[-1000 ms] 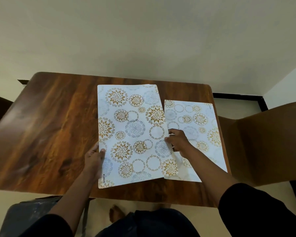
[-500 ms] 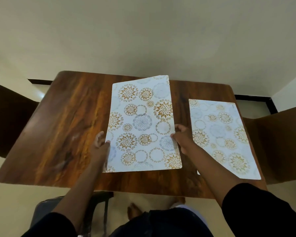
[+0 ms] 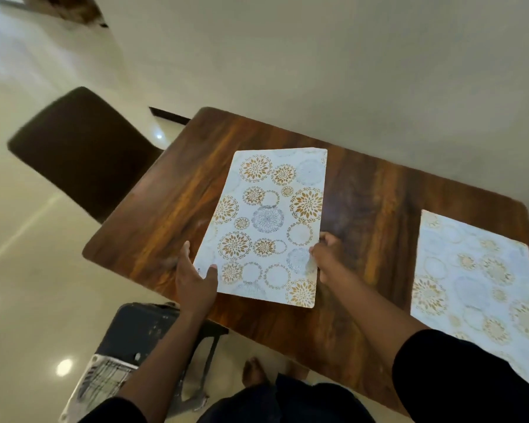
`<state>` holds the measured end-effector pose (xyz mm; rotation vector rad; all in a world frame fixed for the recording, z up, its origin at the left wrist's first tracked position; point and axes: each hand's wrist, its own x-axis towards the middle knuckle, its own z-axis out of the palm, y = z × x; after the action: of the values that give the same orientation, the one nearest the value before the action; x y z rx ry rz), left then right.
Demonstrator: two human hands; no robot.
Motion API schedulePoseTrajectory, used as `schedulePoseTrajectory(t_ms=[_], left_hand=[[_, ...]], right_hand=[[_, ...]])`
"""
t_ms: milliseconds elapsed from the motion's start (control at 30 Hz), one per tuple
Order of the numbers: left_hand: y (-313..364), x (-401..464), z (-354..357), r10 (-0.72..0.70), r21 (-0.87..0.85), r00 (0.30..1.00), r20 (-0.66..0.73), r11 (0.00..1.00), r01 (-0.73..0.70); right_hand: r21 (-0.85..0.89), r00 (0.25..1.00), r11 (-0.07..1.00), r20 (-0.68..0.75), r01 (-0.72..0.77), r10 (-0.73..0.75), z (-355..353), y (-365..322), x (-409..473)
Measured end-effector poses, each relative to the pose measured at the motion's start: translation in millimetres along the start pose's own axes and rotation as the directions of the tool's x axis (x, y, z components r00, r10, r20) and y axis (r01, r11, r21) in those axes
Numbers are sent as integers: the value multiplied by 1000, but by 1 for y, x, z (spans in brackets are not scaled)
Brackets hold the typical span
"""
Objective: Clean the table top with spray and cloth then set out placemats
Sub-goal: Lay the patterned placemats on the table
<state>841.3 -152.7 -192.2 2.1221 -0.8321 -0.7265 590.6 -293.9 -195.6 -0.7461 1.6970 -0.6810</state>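
A white placemat (image 3: 269,221) with gold and blue flower circles lies lengthwise over the middle-left of the dark wooden table (image 3: 171,203). My left hand (image 3: 194,279) grips its near left corner, thumb on top. My right hand (image 3: 326,254) pinches its right edge near the front. A second placemat (image 3: 477,282) of the same pattern lies flat at the table's right end, apart from both hands.
A dark brown chair (image 3: 83,148) stands at the table's left end. A black stool (image 3: 144,328) with a printed cloth on it stands by my left leg at the near edge. The table's far side meets a pale wall (image 3: 318,71). Glossy cream floor lies to the left.
The held placemat has moved left, away from the second mat, which stays at the right end. My view has swung left, and the left chair has come into sight.
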Motion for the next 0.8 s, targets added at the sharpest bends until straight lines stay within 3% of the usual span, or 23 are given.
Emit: schedulePoseTrajectory(t_ms=[300, 800], left_hand=[[-6, 2, -17, -78, -3, 991, -113, 997, 78], [-20, 107, -63, -96, 91, 995, -37, 991, 99]], right_hand=[[-61, 997, 997, 69, 50, -45, 79, -41, 12], [-48, 1000, 998, 9, -26, 27, 237, -79, 33]])
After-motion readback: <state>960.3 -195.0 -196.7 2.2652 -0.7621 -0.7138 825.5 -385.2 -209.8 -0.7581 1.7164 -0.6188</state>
